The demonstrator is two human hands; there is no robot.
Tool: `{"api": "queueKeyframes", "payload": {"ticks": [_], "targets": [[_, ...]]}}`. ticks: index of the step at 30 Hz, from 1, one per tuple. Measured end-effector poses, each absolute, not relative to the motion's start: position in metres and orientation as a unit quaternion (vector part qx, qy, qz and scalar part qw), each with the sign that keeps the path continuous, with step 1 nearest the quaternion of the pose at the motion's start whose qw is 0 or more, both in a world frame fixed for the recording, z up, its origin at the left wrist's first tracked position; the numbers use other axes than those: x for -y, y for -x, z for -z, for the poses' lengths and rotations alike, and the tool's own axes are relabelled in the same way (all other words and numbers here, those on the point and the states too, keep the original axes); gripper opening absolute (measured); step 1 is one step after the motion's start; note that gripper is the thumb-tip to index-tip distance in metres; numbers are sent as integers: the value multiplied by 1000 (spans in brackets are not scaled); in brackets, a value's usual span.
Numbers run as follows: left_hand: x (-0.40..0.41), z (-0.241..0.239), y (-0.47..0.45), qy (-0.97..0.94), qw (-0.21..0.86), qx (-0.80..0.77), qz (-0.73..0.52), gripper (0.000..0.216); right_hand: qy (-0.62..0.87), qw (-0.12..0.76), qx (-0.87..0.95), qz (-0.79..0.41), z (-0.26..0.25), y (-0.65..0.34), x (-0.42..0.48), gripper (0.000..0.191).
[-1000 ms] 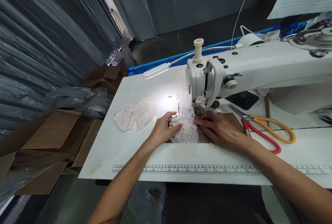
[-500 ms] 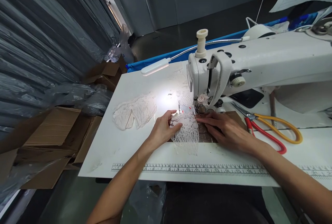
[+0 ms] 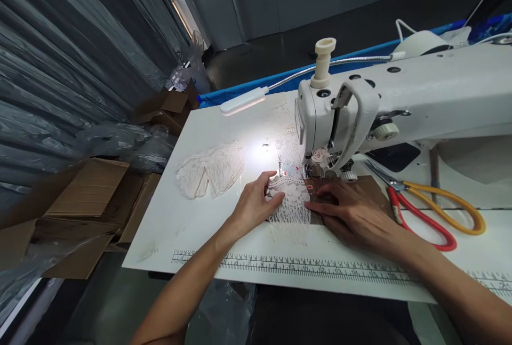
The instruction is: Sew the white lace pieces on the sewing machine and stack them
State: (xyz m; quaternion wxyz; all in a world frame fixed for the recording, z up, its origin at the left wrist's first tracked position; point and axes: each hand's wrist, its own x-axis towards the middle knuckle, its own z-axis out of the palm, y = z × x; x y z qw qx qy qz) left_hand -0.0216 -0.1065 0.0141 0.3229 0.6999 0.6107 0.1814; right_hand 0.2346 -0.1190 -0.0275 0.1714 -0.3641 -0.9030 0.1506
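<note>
White fringed lace trim (image 3: 290, 207) lies flat on the white sewing table, below the needle area of the sewing machine (image 3: 348, 110). At its left edge rests my left hand (image 3: 256, 198), thumb and forefinger spread apart, the thumb on top of the lace. My right hand (image 3: 348, 209) lies at the other side, forefinger stretched to touch the lace's right edge, over a brown plate (image 3: 372, 190). More lace runs back behind the needle area. A separate white lace piece (image 3: 210, 169) with a notch sits to the left.
Scissors (image 3: 436, 201) with red and yellow handles lie to the right. A lamp (image 3: 245, 102) on a bendable neck lights the table. A printed ruler (image 3: 320, 269) runs along the front edge. Open cardboard boxes (image 3: 86, 187) and plastic wrap stand at the left.
My right hand's forefinger has slid toward me along the lace's right edge, away from the needle area. The left hand stays at the left edge. The view has shifted slightly.
</note>
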Motion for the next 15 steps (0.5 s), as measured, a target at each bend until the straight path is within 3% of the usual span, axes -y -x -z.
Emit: {"api": "queueKeyframes", "payload": {"ticks": [5, 15], "targets": [[106, -14, 24, -693, 325, -609, -208, 58, 369, 192, 900, -127, 28, -232, 120, 39], [104, -7, 24, -690, 322, -599, -249, 44, 370, 230, 894, -101, 29, -227, 123, 33]]}}
